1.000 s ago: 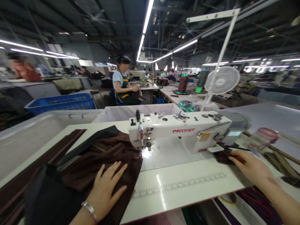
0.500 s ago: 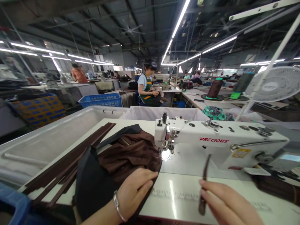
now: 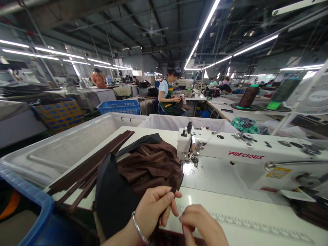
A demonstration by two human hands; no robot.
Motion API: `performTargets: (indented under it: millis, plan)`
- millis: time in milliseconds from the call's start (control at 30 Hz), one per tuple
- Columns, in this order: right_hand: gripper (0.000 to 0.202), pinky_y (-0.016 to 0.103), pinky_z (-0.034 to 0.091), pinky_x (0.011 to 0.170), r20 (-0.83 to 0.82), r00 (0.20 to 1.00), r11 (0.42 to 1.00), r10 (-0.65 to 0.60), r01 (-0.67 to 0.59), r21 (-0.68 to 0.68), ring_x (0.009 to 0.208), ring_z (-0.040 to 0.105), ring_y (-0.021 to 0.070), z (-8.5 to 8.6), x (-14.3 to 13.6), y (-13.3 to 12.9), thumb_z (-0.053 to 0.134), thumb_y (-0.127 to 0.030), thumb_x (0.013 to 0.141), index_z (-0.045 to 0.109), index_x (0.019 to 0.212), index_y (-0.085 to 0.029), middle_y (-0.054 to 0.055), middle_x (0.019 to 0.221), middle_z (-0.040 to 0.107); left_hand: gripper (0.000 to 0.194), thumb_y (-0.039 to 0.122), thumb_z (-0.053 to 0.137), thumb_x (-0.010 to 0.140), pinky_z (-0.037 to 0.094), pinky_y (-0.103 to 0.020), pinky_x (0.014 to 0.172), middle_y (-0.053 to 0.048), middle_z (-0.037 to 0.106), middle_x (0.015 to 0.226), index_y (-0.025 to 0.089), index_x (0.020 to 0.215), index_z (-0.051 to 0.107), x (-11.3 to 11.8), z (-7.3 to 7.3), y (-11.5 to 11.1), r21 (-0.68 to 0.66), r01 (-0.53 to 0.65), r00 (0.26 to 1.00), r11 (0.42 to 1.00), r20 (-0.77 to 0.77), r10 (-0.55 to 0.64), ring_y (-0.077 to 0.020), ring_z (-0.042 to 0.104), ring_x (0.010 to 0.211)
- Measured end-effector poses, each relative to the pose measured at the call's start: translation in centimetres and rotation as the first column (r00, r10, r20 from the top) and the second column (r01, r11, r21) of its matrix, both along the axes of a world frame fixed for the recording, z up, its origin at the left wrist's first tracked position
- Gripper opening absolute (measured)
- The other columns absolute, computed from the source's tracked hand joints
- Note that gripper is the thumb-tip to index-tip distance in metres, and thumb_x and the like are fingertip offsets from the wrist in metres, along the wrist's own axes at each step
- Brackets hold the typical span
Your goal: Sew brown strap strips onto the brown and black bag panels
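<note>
A small end of a dark brown strip (image 3: 173,190) shows between the thumb and fingertips of my left hand (image 3: 156,206), which is pinched closed. My right hand (image 3: 202,222) is just to the right and lower, its fingers curled together; what they hold, if anything, is hidden. Behind my left hand, a bunched brown fabric piece (image 3: 153,167) with a black panel (image 3: 112,194) lies on the sewing table, its right edge close to the needle area of the white sewing machine (image 3: 217,150). The machine's lamp lights the needle plate.
Several long brown strips (image 3: 94,164) lie on the table's left side. A ruler scale (image 3: 256,223) runs along its front. Left and behind are a white bin (image 3: 77,147) and a blue basket (image 3: 38,198). Another person (image 3: 167,94) works beyond.
My right hand has moved left towards my left hand. The brown strip formerly upright in my right hand is no longer seen there; a brown end now shows in my left fingertips. The view has turned left.
</note>
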State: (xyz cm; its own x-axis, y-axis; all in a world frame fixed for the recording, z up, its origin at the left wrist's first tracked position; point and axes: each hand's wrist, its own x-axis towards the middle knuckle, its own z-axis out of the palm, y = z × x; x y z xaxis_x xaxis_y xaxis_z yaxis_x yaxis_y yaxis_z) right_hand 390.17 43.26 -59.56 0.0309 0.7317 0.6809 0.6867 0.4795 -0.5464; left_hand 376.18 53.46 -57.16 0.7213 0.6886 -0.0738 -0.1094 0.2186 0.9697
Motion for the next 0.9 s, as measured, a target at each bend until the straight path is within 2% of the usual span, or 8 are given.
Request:
performTargets:
  millis: [67, 167, 333, 433, 533, 700, 900]
  plan:
    - [0.013, 0.023, 0.05, 0.058, -0.139, 0.989, 0.994, -0.05, 0.036, -0.101, 0.061, 0.055, 0.0118, 1.0, 0.3, 0.1, 0.056, -0.02, 0.086, 0.056, 0.099, -0.022, 0.002, 0.081, 0.059, 0.037, 0.042, 0.052, 0.092, 0.019, -0.015, 0.038, -0.003, 0.062, 0.062, 0.007, 0.089, 0.064, -0.2, 0.3, -0.4, 0.095, 0.06, 0.997, 0.994, -0.057, -0.054, -0.0008, 0.034, 0.036]
    - [0.006, 0.022, 0.048, 0.057, -0.223, 0.971, 0.975, -0.086, 0.035, -0.22, 0.063, 0.055, 0.0125, 1.8, 0.5, 0.5, 0.057, -0.027, 0.088, 0.059, 0.092, -0.023, 0.001, 0.078, 0.058, 0.039, 0.042, 0.048, 0.093, 0.02, -0.016, 0.04, -0.003, 0.059, 0.058, 0.008, 0.081, 0.062, -0.5, 1.0, -0.9, 0.17, 0.12, 0.989, 0.978, -0.11, -0.102, -0.0018, 0.032, 0.038]
    - [0.008, 0.023, 0.046, 0.06, -0.274, 0.96, 0.965, -0.063, -0.011, -0.262, 0.066, 0.054, 0.0129, 1.6, 0.5, 0.6, 0.058, -0.029, 0.088, 0.061, 0.092, -0.023, 0.0, 0.078, 0.057, 0.026, 0.037, 0.05, 0.091, 0.023, -0.015, 0.038, -0.005, 0.068, 0.068, 0.011, 0.096, 0.056, -0.9, 1.3, -1.1, 0.247, 0.189, 0.965, 0.95, -0.224, -0.134, -0.004, 0.036, 0.039]
    - [0.014, 0.025, 0.044, 0.064, -0.357, 0.931, 0.945, -0.073, -0.049, -0.323, 0.073, 0.055, 0.0143, 1.9, 0.4, 0.3, 0.055, -0.032, 0.09, 0.061, 0.083, -0.022, 0.001, 0.079, 0.058, 0.021, 0.034, 0.054, 0.088, 0.031, -0.015, 0.041, -0.004, 0.069, 0.071, 0.014, 0.092, 0.051, -1.1, 1.1, -1.1, 0.233, 0.182, 0.966, 0.955, -0.225, -0.129, -0.0049, 0.042, 0.041]
    - [0.02, 0.026, 0.043, 0.065, -0.477, 0.871, 0.905, -0.12, -0.101, -0.413, 0.072, 0.053, 0.015, 2.5, 0.4, 0.1, 0.054, -0.039, 0.09, 0.062, 0.086, -0.021, 0.002, 0.08, 0.058, 0.021, 0.033, 0.057, 0.087, 0.036, -0.015, 0.046, -0.005, 0.068, 0.07, 0.014, 0.087, 0.05, -1.3, 1.3, -1.1, 0.202, 0.143, 0.976, 0.969, -0.189, -0.105, -0.0058, 0.046, 0.047]
    - [0.025, 0.028, 0.041, 0.069, -0.61, 0.786, 0.855, -0.101, -0.245, -0.458, 0.071, 0.052, 0.0143, 3.2, 0.8, -0.2, 0.047, -0.042, 0.094, 0.062, 0.092, -0.021, 0.0, 0.079, 0.057, 0.022, 0.034, 0.057, 0.088, 0.032, -0.015, 0.042, -0.006, 0.068, 0.068, 0.014, 0.089, 0.048, -1.5, 1.6, -0.7, 0.104, 0.137, 0.985, 0.985, -0.118, -0.124, -0.0049, 0.041, 0.043]
    - [0.021, 0.027, 0.037, 0.066, -0.655, 0.75, 0.826, -0.097, -0.307, -0.474, 0.07, 0.048, 0.0127, 2.6, 0.7, -0.3, 0.056, -0.041, 0.09, 0.06, 0.084, -0.022, -0.002, 0.073, 0.052, 0.021, 0.032, 0.058, 0.088, 0.029, -0.014, 0.04, -0.009, 0.07, 0.069, 0.013, 0.09, 0.05, -1.4, 1.5, -0.8, 0.058, 0.172, 0.983, 0.983, -0.078, -0.167, -0.0043, 0.041, 0.041]
